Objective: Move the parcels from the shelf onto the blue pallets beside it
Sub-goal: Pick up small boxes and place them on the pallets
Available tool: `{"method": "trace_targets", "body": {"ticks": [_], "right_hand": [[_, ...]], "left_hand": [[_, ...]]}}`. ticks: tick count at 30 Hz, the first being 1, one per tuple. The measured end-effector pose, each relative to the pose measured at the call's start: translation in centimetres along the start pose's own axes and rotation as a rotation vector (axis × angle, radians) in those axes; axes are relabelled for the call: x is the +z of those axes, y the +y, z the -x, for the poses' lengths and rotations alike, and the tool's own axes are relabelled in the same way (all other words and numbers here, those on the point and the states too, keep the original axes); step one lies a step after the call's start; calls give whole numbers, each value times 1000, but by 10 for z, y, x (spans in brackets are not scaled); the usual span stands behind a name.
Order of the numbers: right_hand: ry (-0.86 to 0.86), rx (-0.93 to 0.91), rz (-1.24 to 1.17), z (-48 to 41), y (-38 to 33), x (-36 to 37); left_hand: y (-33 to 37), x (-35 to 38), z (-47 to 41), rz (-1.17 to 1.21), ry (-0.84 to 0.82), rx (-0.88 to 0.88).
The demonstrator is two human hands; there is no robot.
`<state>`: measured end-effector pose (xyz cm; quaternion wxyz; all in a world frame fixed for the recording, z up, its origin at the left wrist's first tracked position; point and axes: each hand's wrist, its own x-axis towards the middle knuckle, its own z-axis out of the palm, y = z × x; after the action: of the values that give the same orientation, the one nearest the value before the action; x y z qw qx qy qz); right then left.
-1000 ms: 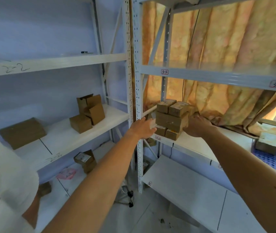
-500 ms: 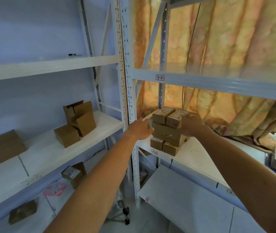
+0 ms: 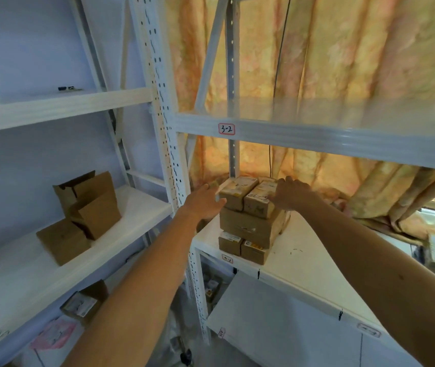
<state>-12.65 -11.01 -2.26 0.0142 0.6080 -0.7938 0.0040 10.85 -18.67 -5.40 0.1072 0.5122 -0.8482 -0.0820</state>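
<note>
A stack of brown parcels stands at the left front corner of the white shelf board (image 3: pixel 306 263). Two small parcels (image 3: pixel 240 247) are at the bottom, a larger box (image 3: pixel 248 229) sits on them, and two small parcels lie on top. My left hand (image 3: pixel 204 201) is against the left side of the top left parcel (image 3: pixel 235 193), fingers apart. My right hand (image 3: pixel 292 192) rests flat on the top right parcel (image 3: pixel 257 203) from the right, fingers spread. The stack rests on the shelf. No blue pallet shows clearly.
A perforated white upright (image 3: pixel 166 144) stands just left of the stack, and the shelf beam marked 3-2 (image 3: pixel 317 136) runs above it. The left rack holds an open carton (image 3: pixel 89 202), a closed box (image 3: pixel 61 241) and a lower box (image 3: pixel 84 303). An orange curtain (image 3: pixel 343 62) hangs behind.
The view has come closer to the stack. Both hands have slid up from the middle of the stack to the top two parcels. The stack has stayed on the shelf.
</note>
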Motion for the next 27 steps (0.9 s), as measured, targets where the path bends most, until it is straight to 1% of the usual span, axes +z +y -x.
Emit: {"method": "trace_targets", "body": {"ticks": [3, 11, 15, 20, 27], "right_hand": [[-15, 40, 3, -15, -3, 1], [-111, 152, 27, -50, -19, -2], [-126, 227, -27, -72, -33, 0], [-128, 323, -78, -99, -57, 14], [-183, 351, -34, -117, -74, 29]], "left_hand": [[-3, -1, -21, 24, 15, 59], [-35, 7, -118, -2, -52, 89], [-38, -3, -134, -53, -60, 123], [-55, 1, -154, -56, -73, 199], [-67, 4, -174, -43, -51, 275]]}}
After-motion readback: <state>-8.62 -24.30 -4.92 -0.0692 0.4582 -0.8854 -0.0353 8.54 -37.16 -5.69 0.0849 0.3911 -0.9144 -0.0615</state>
